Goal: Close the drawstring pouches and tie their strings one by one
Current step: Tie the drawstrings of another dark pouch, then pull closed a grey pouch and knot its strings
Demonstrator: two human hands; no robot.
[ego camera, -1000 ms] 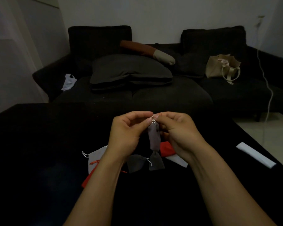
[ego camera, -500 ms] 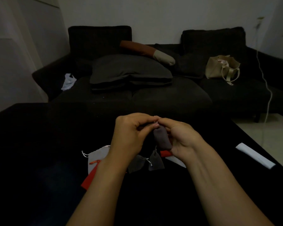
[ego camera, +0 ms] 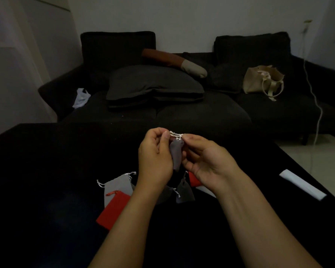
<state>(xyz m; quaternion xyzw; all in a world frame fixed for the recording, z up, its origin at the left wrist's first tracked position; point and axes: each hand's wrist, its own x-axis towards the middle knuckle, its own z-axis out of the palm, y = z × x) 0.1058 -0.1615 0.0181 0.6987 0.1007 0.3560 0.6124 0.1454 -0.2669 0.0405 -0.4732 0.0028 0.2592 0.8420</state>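
Observation:
A small grey drawstring pouch (ego camera: 176,154) hangs between my hands above the black table, its neck gathered. My left hand (ego camera: 155,158) and my right hand (ego camera: 205,159) each pinch its white strings (ego camera: 176,134) at the top, the strings stretched level between the fingertips. Below on the table lie a light grey pouch (ego camera: 118,185) with white cords, a red pouch (ego camera: 113,210) partly over it, a dark grey pouch (ego camera: 184,193) with a gathered neck, and another red pouch (ego camera: 193,179) half hidden behind my right wrist.
The black table (ego camera: 46,180) fills the foreground. A white folded strip (ego camera: 303,184) lies near its right edge. Behind stands a dark sofa (ego camera: 182,113) with a cushion, a beige bag (ego camera: 263,80) and a white cable (ego camera: 315,105) hanging on the right.
The pouch was bunched against my right palm half a second ago; now it hangs down and both hands have pulled its white strings apart sideways.

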